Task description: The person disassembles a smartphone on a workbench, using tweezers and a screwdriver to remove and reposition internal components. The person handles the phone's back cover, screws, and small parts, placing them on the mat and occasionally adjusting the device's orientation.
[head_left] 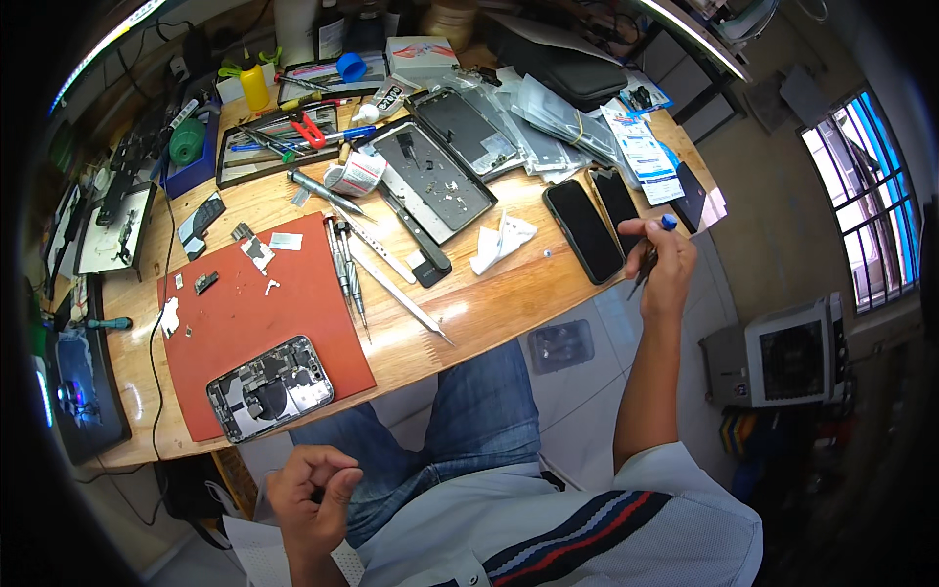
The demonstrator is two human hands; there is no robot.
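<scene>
My right hand (665,259) is raised past the right part of the table edge, its fingers closed on a small screwdriver with a blue end cap (669,222). Its dark tip points down and left, near a black smartphone (584,230) lying on the wood. My left hand (315,489) is in front of the table, over my lap, with fingers curled and thumb against them; anything inside is hidden. Beyond it, an opened phone (271,387) with bare inner parts lies on a red-brown mat (230,323). Small parts, among them a metal plate (256,251), lie farther back on the mat.
Two thin screwdrivers (344,259) lie at the mat's right edge, beside a long pale tool (401,296). A crumpled white tissue (504,242) is mid-table. Behind are a black tray (435,181), plastic pouches (558,122) and a yellow bottle (254,86). A cable (161,323) crosses the left side.
</scene>
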